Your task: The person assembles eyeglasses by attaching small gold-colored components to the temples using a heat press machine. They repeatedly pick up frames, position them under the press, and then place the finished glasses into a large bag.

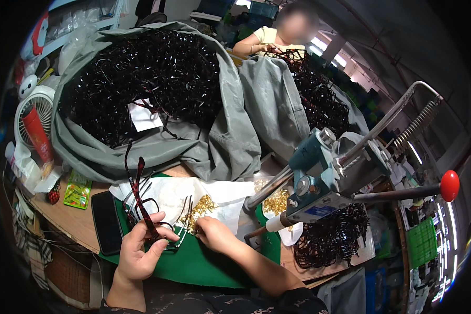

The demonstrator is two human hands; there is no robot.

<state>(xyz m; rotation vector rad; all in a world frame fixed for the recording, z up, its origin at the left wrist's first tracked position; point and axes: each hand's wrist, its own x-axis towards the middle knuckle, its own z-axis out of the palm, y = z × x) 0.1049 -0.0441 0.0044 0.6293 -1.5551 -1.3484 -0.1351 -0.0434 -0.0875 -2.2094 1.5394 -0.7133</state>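
Note:
My left hand (143,250) is closed on a dark tortoiseshell eyeglass frame (137,196), its temple arms pointing upward. My right hand (214,234) has its fingers pinched together at the near edge of a pile of small gold-coloured metal parts (203,205); whatever lies between the fingertips is hidden. Those parts rest on a white sheet (227,194) spread over a green mat (193,269). More eyeglass pieces (153,205) lie behind my left hand, on the sheet and mat.
A hand press (311,180) with a red-knobbed lever (449,186) stands at right, beside a heap of dark frames (332,235). Grey cloth (235,141) surrounds a large frame pile (146,78). A phone (107,222) and fan (35,118) are left; another person (282,39) sits beyond.

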